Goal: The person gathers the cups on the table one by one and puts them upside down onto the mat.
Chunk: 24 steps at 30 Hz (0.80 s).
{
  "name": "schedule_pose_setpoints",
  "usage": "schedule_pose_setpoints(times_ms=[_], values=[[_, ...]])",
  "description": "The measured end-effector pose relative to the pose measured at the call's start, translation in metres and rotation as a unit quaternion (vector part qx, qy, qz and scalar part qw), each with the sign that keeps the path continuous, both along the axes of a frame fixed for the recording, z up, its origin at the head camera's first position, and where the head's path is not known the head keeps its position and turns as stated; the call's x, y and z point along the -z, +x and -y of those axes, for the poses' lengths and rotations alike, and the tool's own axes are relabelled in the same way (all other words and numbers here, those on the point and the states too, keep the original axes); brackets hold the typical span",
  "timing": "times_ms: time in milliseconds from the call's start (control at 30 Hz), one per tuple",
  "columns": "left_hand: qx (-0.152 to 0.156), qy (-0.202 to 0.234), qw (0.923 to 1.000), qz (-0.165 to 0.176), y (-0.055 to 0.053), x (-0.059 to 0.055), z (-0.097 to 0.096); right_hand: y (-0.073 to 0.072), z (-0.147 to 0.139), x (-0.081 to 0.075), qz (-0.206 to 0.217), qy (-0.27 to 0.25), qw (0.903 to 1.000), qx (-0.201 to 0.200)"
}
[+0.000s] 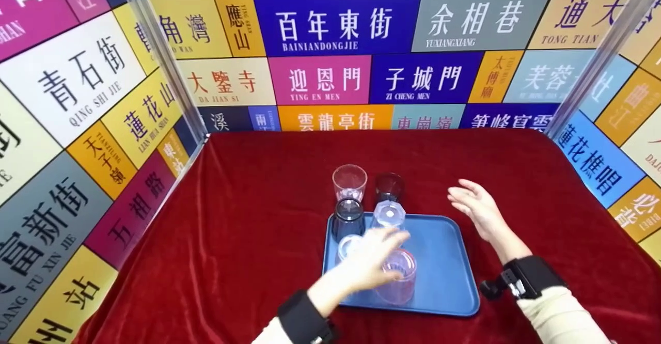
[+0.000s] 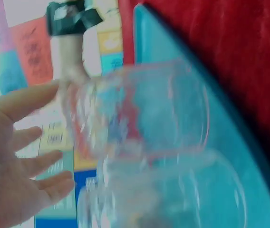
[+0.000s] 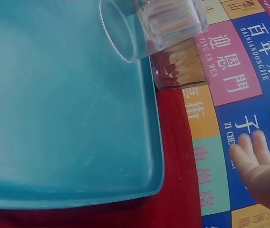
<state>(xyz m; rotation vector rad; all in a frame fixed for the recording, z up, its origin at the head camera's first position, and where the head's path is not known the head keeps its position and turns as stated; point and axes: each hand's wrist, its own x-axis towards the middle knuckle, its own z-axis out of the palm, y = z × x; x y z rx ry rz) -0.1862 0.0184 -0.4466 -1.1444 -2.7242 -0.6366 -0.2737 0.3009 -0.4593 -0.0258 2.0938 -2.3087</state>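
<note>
My left hand [image 1: 369,261] hangs over the front left of the blue tray [image 1: 444,266], its fingers spread beside a pink-tinted glass [image 1: 402,287] that stands upside down. In the left wrist view, the fingers show beside the base of that glass [image 2: 139,111]. A clear glass [image 1: 347,245] is partly hidden behind this hand. Farther back on the tray are an upside-down dark glass [image 1: 349,220] and a clear faceted glass [image 1: 389,214]. Off the tray's right side, above the cloth, my right hand [image 1: 477,207] has its fingers extended and holds nothing.
Just beyond the tray's back edge, an upright clear glass [image 1: 350,178] and a dark glass [image 1: 389,185] stand on the red velvet cloth [image 1: 248,220]. Walls covered with colourful street-name panels [image 1: 338,21] enclose the table at the back and sides.
</note>
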Motion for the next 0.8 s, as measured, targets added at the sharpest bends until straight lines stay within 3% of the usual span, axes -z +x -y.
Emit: schedule_pose_setpoints(times_ms=[67, 133, 233, 333, 567, 800], values=[[-0.018, 0.065, 0.9977, -0.010, -0.005, -0.002, 0.013, -0.009, 0.005, 0.001, -0.027, 0.055, 0.9981, -0.008], [-0.050, 0.130, 0.9902, -0.016, -0.010, -0.003, 0.025, -0.020, 0.010, 0.004, -0.048, 0.126, 0.9908, -0.016], [-0.100, 0.214, 0.9716, -0.012, -0.016, 0.000, 0.039, -0.037, 0.020, 0.012, -0.065, 0.211, 0.9748, -0.033], [-0.144, 0.266, 0.9532, -0.004, -0.021, 0.004, 0.047, -0.052, 0.031, 0.021, -0.074, 0.247, 0.9647, -0.054], [-0.197, 0.327, 0.9221, 0.062, -0.038, 0.011, 0.060, -0.076, 0.054, 0.030, -0.069, 0.250, 0.9597, -0.108], [-0.231, 0.346, 0.9035, 0.102, -0.046, 0.018, 0.067, -0.080, 0.072, 0.034, -0.061, 0.274, 0.9491, -0.143]])
